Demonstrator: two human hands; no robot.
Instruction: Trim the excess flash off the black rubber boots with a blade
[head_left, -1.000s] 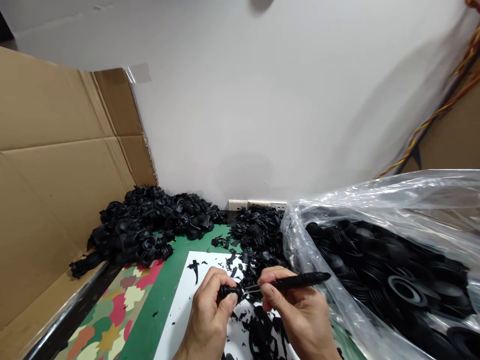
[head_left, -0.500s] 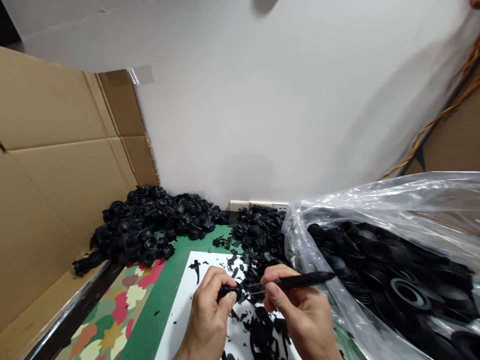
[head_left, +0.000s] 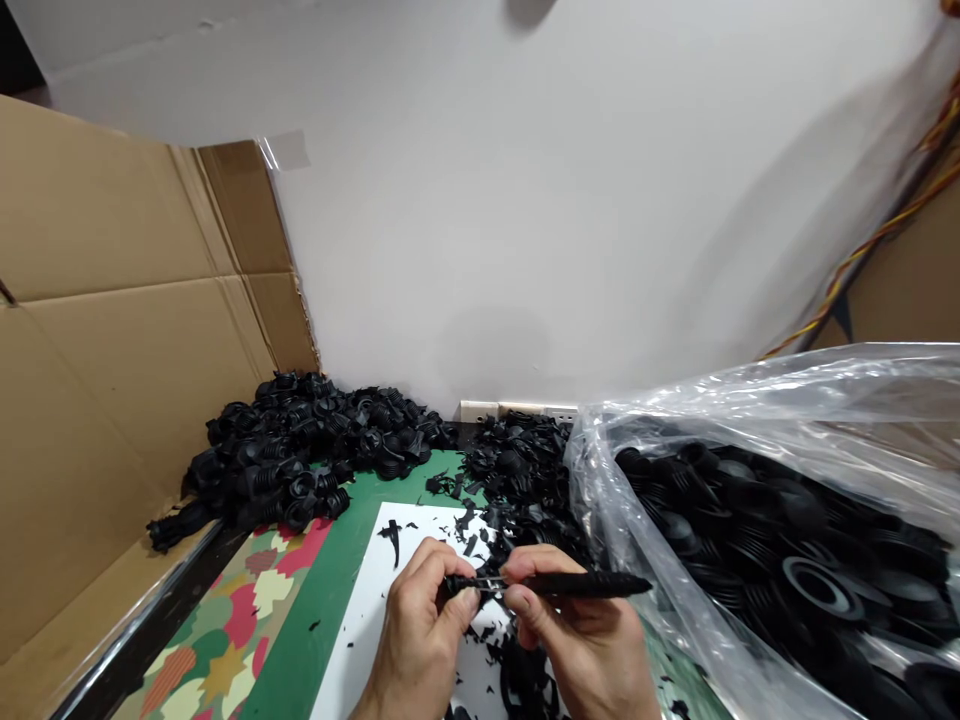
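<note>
My left hand [head_left: 420, 625] is closed, pinching a small black rubber part [head_left: 457, 584] between thumb and fingers; most of it is hidden by them. In my right hand [head_left: 581, 630] is a tool with a black handle [head_left: 585, 584] and thin metal prongs [head_left: 491, 584] at its front, held like a pen. The prongs point left and meet the rubber part. Both hands are over a white sheet [head_left: 360, 600] strewn with black rubber scraps [head_left: 525, 670].
Black ribbed rubber pieces [head_left: 322, 430] are heaped at the back left beside a cardboard box [head_left: 135, 300]. A pile of scraps [head_left: 517, 460] lies below the wall sockets [head_left: 517, 410]. To the right, a clear plastic bag [head_left: 622, 520] holds larger black rubber parts [head_left: 750, 540].
My right hand has moved slightly left and down, bringing the prongs closer to the rubber part. The tool now lies more level. My left hand has barely moved.
</note>
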